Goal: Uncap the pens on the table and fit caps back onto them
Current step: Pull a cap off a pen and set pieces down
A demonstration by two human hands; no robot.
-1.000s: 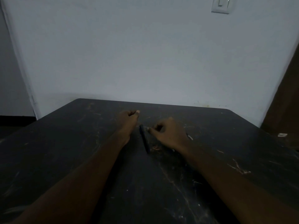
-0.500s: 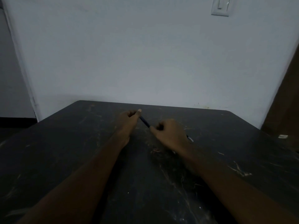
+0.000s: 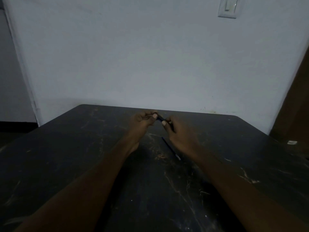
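A dark pen [image 3: 160, 118] is held above the table near its far edge, gripped at both ends. My left hand [image 3: 142, 122] pinches its far left end and my right hand [image 3: 177, 131] pinches the other end; only a short middle piece shows between my thumbs. Whether the cap is on or off cannot be told. A second dark pen [image 3: 170, 148] lies on the black scratched table [image 3: 83, 156], just left of my right wrist, pointing from far left to near right.
The table's far edge meets a white wall [image 3: 150, 64] with a light switch [image 3: 227, 7] at top right. A small white object [image 3: 291, 142] lies by the table's right edge. A dark door or panel [image 3: 297, 101] stands at the right.
The pen lay on the table between my hands; both hands took hold of it and raised it toward the far edge. A second pen, hidden under my right hand before, now shows.
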